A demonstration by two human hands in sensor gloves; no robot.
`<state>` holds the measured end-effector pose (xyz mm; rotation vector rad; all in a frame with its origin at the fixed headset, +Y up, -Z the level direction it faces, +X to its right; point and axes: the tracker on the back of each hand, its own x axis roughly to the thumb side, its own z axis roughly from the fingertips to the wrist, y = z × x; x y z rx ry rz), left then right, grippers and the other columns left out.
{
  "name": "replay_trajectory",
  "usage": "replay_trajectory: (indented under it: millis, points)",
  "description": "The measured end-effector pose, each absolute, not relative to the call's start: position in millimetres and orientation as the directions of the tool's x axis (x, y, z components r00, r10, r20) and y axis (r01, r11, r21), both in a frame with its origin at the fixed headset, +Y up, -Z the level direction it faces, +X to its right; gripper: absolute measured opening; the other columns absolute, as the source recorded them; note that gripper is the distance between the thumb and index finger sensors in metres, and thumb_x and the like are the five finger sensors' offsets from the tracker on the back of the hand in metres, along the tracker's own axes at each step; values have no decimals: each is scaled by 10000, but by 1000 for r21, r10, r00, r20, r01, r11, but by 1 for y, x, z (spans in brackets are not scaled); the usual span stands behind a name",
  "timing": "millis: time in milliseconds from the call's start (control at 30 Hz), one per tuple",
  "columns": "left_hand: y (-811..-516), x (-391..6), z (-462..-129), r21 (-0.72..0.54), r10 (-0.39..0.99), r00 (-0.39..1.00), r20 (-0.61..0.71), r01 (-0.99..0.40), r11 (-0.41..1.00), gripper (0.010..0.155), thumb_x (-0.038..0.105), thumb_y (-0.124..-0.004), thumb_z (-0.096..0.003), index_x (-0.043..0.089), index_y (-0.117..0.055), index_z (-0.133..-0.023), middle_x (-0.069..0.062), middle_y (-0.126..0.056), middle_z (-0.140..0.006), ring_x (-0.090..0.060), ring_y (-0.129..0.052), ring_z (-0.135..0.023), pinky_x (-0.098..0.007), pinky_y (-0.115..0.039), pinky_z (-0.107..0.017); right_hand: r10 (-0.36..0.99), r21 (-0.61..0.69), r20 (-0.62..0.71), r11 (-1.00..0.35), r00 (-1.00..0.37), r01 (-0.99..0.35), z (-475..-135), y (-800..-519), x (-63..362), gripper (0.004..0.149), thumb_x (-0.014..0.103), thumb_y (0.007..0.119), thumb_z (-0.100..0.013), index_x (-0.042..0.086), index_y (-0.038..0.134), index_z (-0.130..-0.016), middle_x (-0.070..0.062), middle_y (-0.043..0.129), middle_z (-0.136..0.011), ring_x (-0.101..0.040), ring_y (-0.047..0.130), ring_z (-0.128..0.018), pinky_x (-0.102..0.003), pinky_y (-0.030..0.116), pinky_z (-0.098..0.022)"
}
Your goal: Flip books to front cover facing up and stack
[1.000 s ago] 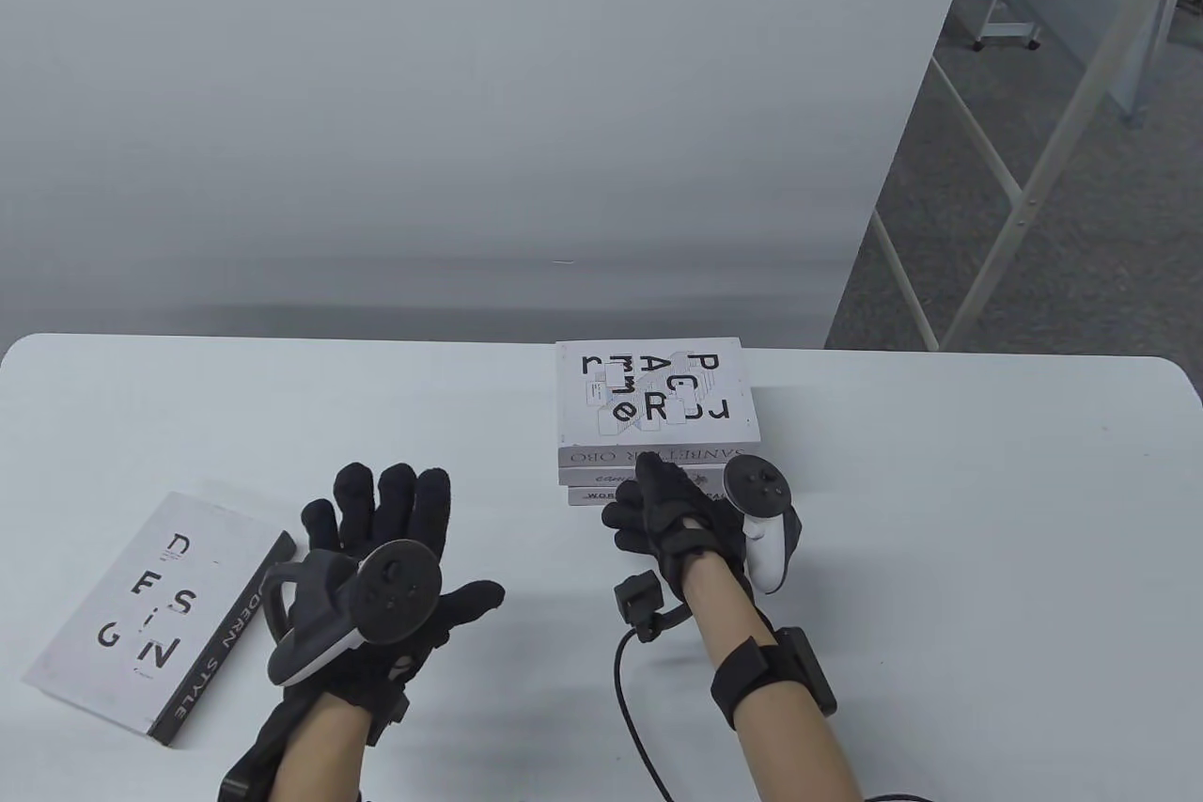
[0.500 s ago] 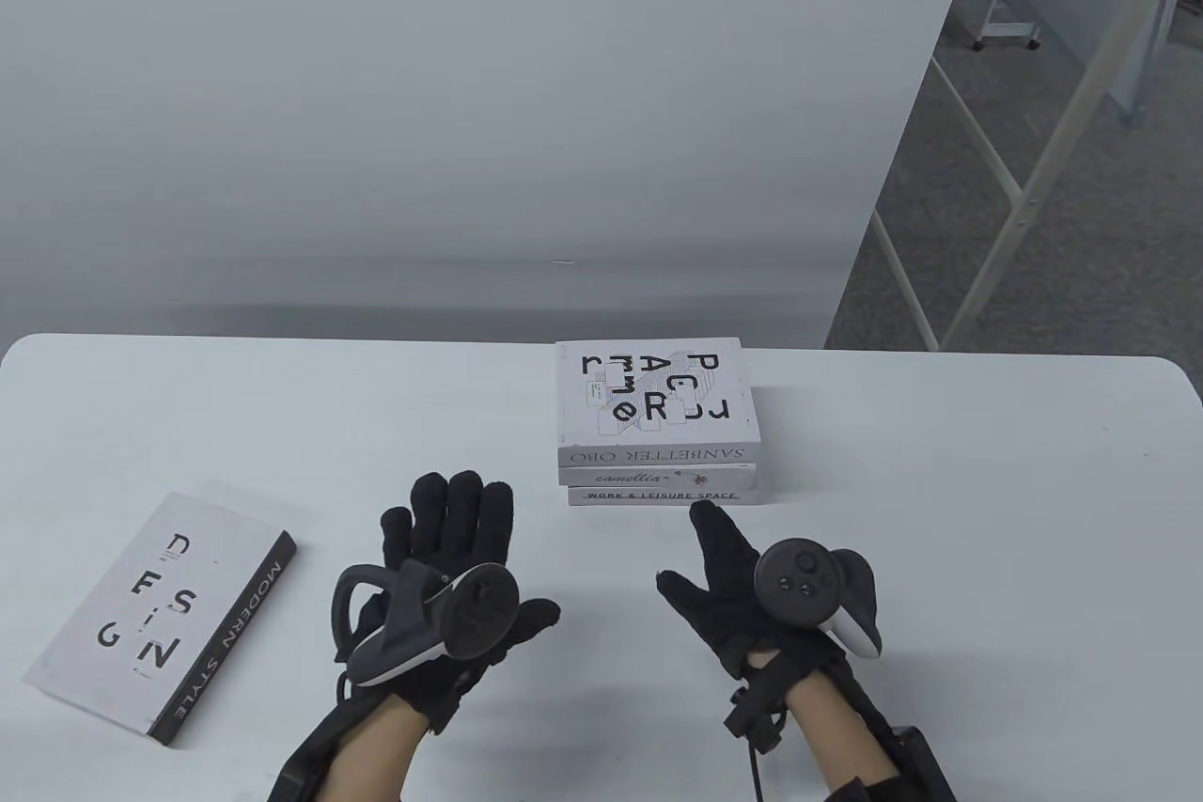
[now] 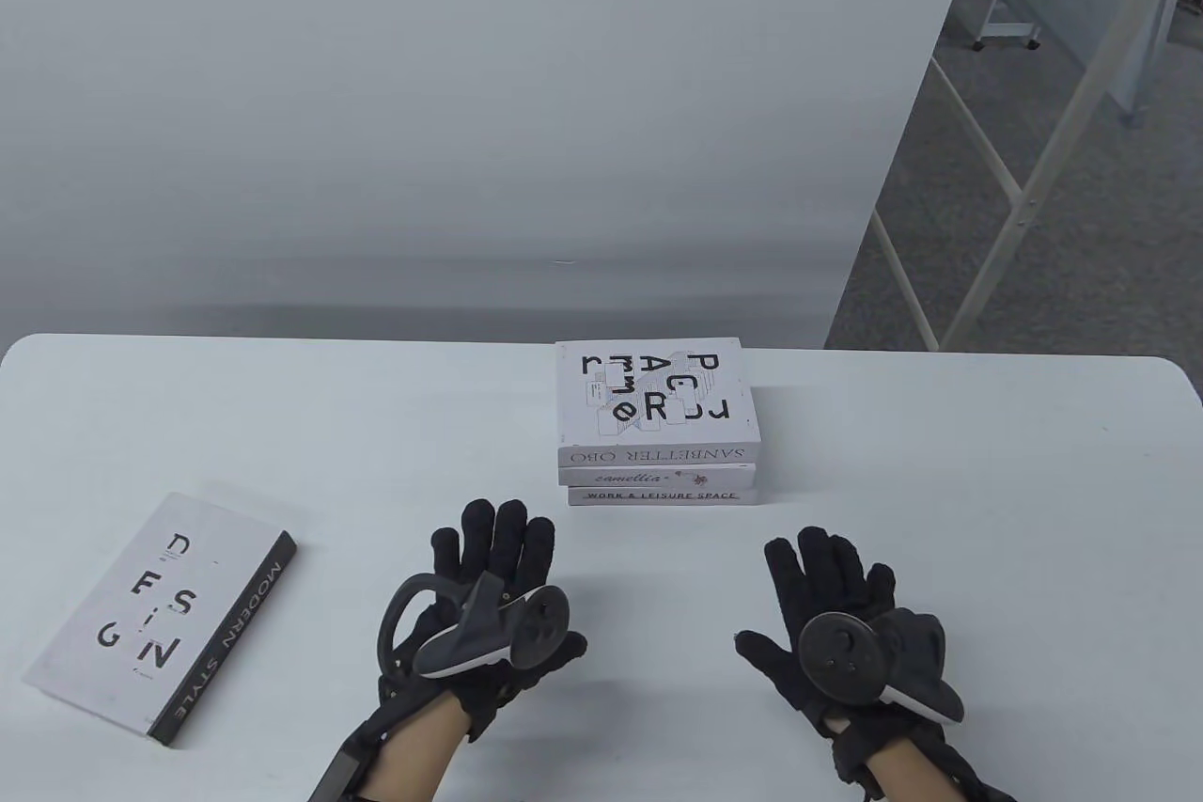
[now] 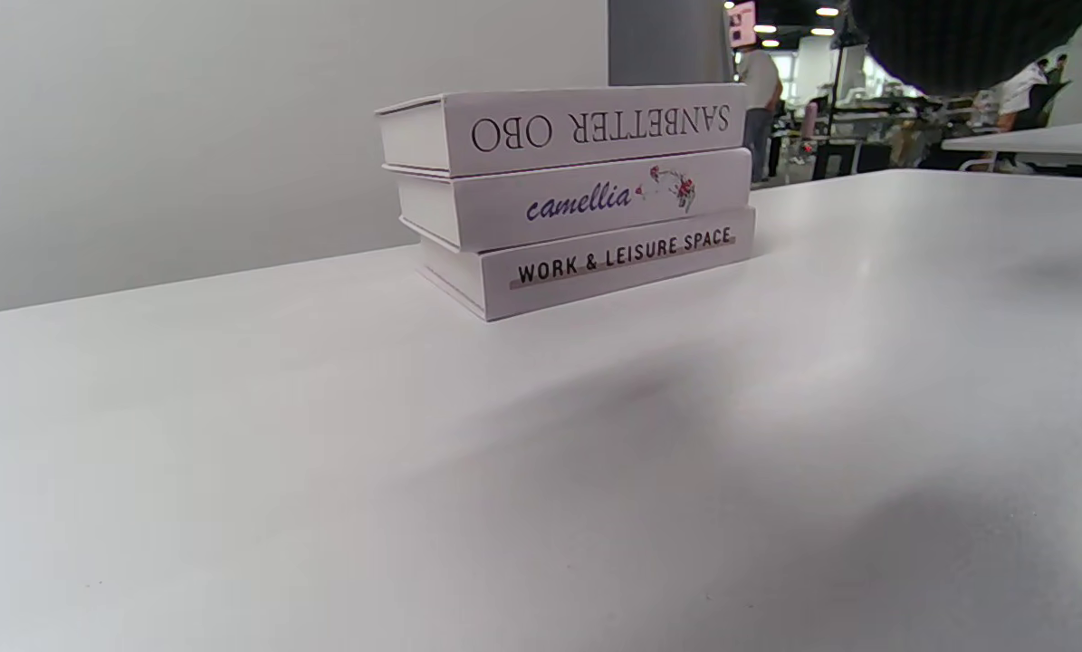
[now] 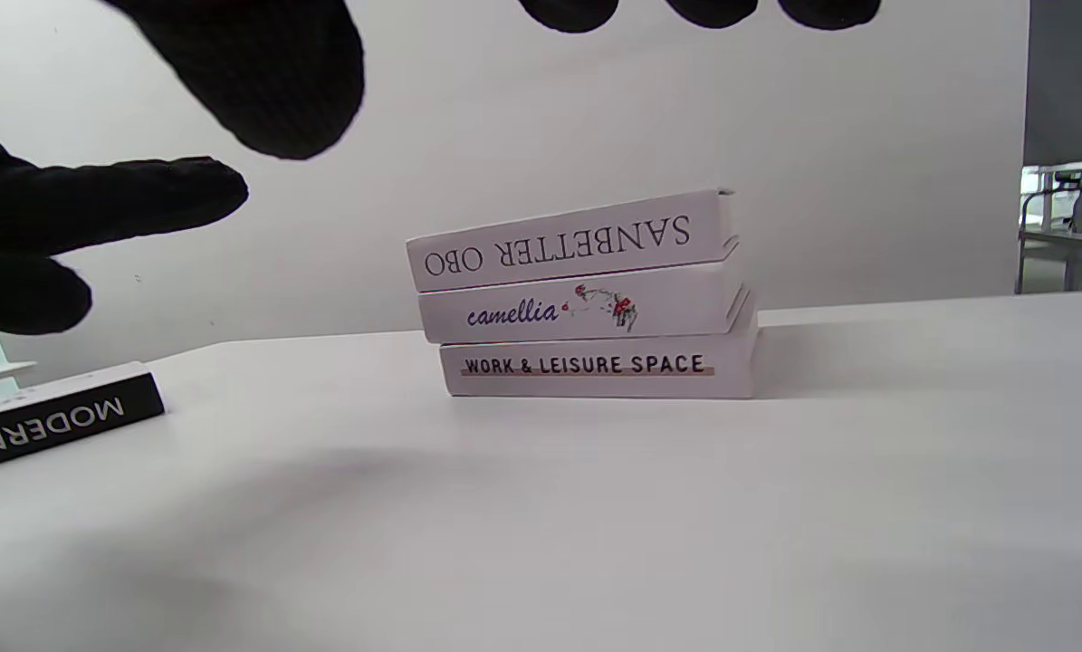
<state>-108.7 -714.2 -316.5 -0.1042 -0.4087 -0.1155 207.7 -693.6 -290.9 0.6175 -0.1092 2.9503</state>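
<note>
A stack of three white books (image 3: 658, 426) stands at the table's middle back, the top cover with scattered black letters facing up. Its spines show in the left wrist view (image 4: 577, 199) and the right wrist view (image 5: 586, 299). A fourth book (image 3: 160, 614), white with "DESIGN" letters and a black "MODERN STYLE" spine, lies flat at front left, apart from the stack; its spine shows in the right wrist view (image 5: 52, 426). My left hand (image 3: 498, 576) is open and empty in front of the stack. My right hand (image 3: 827, 595) is open and empty to the right of it.
The white table (image 3: 940, 511) ends at a rounded right edge (image 3: 1186, 398). A grey wall (image 3: 470, 87) rises behind it. A white metal frame (image 3: 1024, 181) and floor lie beyond at the right.
My right hand has let go of the stack's front and drawn back toward me and to the right, fingers spread. My left hand has moved right, away from the DESIGN book.
</note>
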Motion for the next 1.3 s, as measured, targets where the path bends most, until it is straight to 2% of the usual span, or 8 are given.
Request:
replay_trajectory:
  millis: [200,400,533,667,767,967,1167,1300]
  points:
    - [-724,-105,-318,-114,-99,908,407,158,981,1093,759,-580,-447,17,-104,-1093,-340,-23,-1060,-664,-157,-960,-768,-333,-654,-4,-30,409,-1000,-913,-9,-288,-715,201,885,606,673,-564,32,304,-1127,-437,295,-1094,-697,457,-944,-821,448,-578]
    - [-719,-101,-317,-133,-30,904,426,95,987,1088,745,-605,-452,9,-122,-1092,-346,-76,-1074,-686,-216,-961,-770,-346,-658,-9,-63,406,-998,-914,-18,-285,-714,199,873,594,677,-562,35,313,-1125,-434,308,-1095,-694,457,-946,-823,441,-580]
    - [-717,-105,-318,-101,-64,917,394,112,989,1079,739,-612,-452,8,-142,-1092,-341,-114,-1082,-681,-269,-966,-745,-373,-675,-1,-79,395,-996,-919,-32,-284,-711,203,869,590,678,-563,34,316,-1125,-432,309,-1097,-695,450,-948,-826,432,-581]
    - [-730,-127,-327,-84,-145,940,310,179,980,1056,720,-621,-450,7,-178,-1089,-330,-165,-1088,-664,-319,-973,-730,-417,-681,-8,-81,392,-996,-920,-25,-283,-714,205,866,587,677,-563,30,322,-1122,-432,317,-1094,-693,457,-945,-827,433,-577]
    - [-739,-161,-338,-210,-120,957,262,178,961,1054,728,-612,-451,9,-180,-1090,-331,-167,-1086,-659,-324,-971,-725,-431,-678,6,-92,388,-995,-921,-45,-281,-710,209,863,585,677,-563,30,324,-1123,-430,318,-1096,-692,459,-946,-828,429,-578]
    - [-735,-259,-359,-348,-89,996,21,91,933,1051,725,-644,-445,21,-219,-1099,-328,-203,-1095,-673,-326,-968,-745,-432,-669,3,-95,396,-994,-918,-45,-281,-711,207,856,583,673,-566,28,333,-1122,-432,327,-1093,-691,464,-945,-828,431,-576]
    - [-745,-354,-353,-415,-31,962,-271,-88,906,1041,715,-652,-447,14,-237,-1095,-331,-228,-1092,-675,-364,-961,-744,-455,-662,16,-84,386,-995,-923,-52,-284,-712,209,851,577,674,-565,27,338,-1120,-430,328,-1093,-691,461,-945,-829,425,-576]
    - [-759,-394,-340,-429,14,930,-368,-183,884,1011,698,-640,-457,11,-260,-1095,-331,-252,-1091,-676,-399,-956,-740,-477,-657,23,-84,384,-995,-923,-59,-284,-712,210,849,576,672,-566,26,339,-1121,-429,330,-1094,-691,462,-945,-830,423,-575]
